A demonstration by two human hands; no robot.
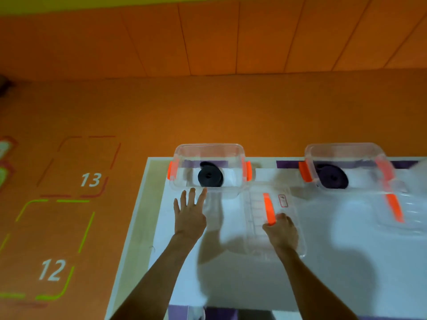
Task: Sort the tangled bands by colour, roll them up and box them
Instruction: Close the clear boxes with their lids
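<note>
Now the right hand [280, 232] grips the clear plastic lid with orange handle [254, 204], long axis 12-to-6 on the white worktop [323, 262]. At its 11 o'clock sits the clear orange-latched box [209, 146] holding the rolled black band [210, 177], long axis 9-to-3; the left hand [189, 218] is nearer, fingers [202, 195] spread wide.

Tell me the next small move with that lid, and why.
Probably lift the clear lid, which the right hand grips by its orange strip, and carry it left over the open left box. The black rolled band already lies inside, the box is uncovered, and the left hand has straight fingers at its near rim, seemingly ready to steady it.
</note>
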